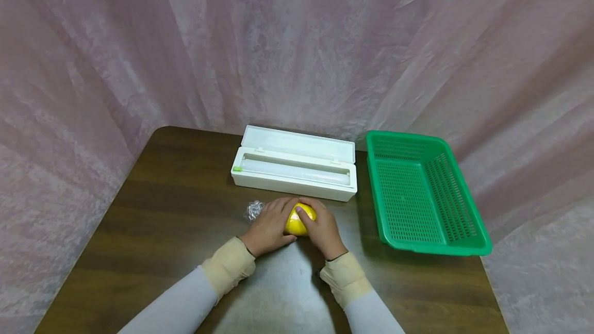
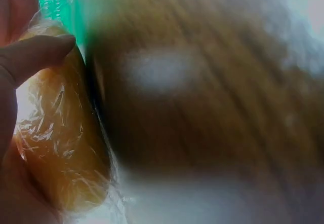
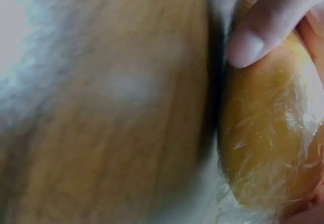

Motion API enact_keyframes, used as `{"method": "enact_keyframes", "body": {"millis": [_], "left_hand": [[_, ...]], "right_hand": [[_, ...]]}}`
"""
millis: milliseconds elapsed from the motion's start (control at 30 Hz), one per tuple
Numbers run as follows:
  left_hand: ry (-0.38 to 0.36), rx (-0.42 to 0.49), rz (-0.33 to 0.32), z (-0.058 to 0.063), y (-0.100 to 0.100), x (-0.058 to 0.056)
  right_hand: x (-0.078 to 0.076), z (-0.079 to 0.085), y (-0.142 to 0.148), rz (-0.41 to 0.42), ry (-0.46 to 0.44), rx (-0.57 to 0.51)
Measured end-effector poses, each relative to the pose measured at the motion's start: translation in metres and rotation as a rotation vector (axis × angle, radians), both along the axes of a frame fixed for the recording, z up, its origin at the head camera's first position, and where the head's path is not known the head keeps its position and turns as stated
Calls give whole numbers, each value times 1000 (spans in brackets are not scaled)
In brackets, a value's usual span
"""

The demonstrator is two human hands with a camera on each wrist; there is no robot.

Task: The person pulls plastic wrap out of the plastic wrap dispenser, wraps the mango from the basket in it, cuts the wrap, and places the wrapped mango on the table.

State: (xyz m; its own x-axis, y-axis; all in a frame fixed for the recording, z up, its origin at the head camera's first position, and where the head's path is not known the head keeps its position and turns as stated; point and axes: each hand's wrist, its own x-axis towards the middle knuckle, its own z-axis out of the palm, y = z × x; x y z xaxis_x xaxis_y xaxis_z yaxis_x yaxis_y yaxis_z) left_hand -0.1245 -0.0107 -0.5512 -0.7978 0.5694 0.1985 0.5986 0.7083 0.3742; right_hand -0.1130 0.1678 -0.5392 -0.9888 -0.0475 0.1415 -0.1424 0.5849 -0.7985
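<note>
Between my two hands is a yellow, rounded thing [image 1: 297, 223] wrapped in clear cling film, low over the table. My left hand [image 1: 271, 226] grips it from the left, and my right hand [image 1: 323, 224] holds its right side. In the left wrist view the wrapped yellow thing [image 2: 63, 127] looks long and smooth under wrinkled film, with a thumb [image 2: 43, 51] laid across its upper part. The right wrist view has another thumb [image 3: 258, 36] pressing near its top, and loose film gathered at its lower end. My palms hide much of its sides.
Behind my hands stands a white cling film dispenser [image 1: 287, 185], lid raised, with a roll [image 1: 297, 171] inside. Crumpled clear film [image 1: 254, 210] lies beside my left hand. At the right is a green perforated basket [image 1: 403, 200]. Pink curtains [image 1: 297, 40] hang behind the brown table [image 1: 162, 210].
</note>
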Motion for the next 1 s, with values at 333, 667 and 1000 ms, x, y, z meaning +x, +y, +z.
{"method": "enact_keyframes", "body": {"millis": [333,667,1000], "left_hand": [[-72,79,32,1,-3,3],[-34,211,46,24,5,12],[-69,287,77,39,16,20]], "right_hand": [[5,-3,2,-66,27,-174],[2,4,3,-182,92,-663],[-3,23,-6,-286,-17,-1220]]}}
